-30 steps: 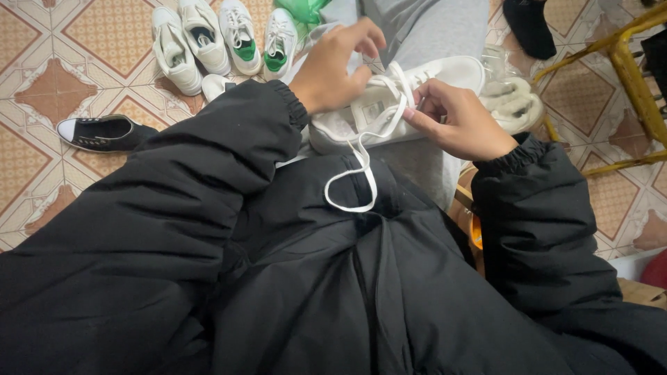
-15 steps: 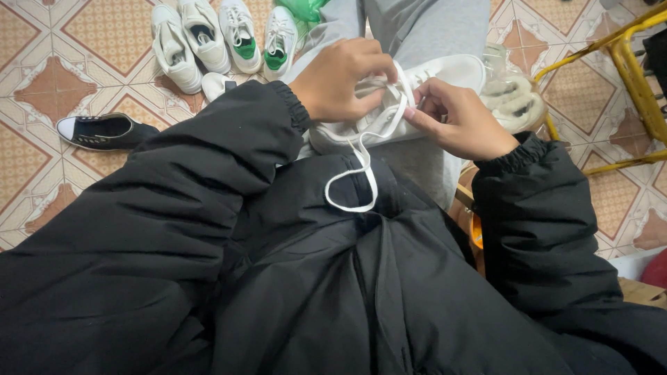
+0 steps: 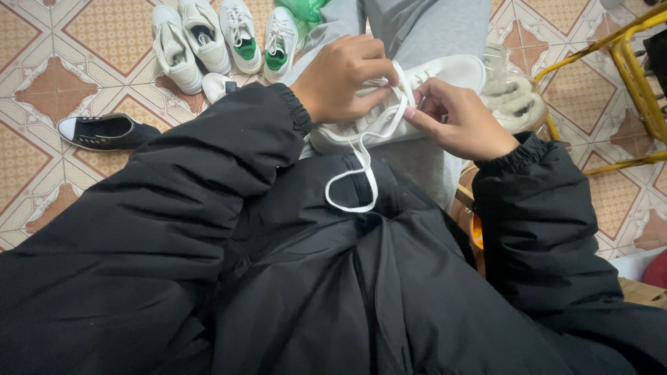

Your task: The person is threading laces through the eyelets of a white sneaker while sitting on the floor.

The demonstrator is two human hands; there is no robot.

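A white sneaker (image 3: 445, 73) lies across my lap on grey trousers, toe to the right. My left hand (image 3: 344, 76) rests on top of the shoe with its fingers closed around the white shoelace (image 3: 361, 177) near the eyelets. My right hand (image 3: 462, 121) pinches the same lace from the right side, fingertips close to the left hand's. A loop of the lace hangs down onto my black puffer jacket. The shoe's heel end is hidden under my left hand and sleeve.
On the tiled floor at the upper left stand several white sneakers (image 3: 208, 35), two with green insoles, and a black slip-on shoe (image 3: 104, 132). A fluffy cream slipper (image 3: 514, 101) lies right of my lap. A yellow metal frame (image 3: 629, 55) stands at the right.
My left hand has dropped lower and closed over the lace on the shoe. My right hand stays at the lace with little movement.
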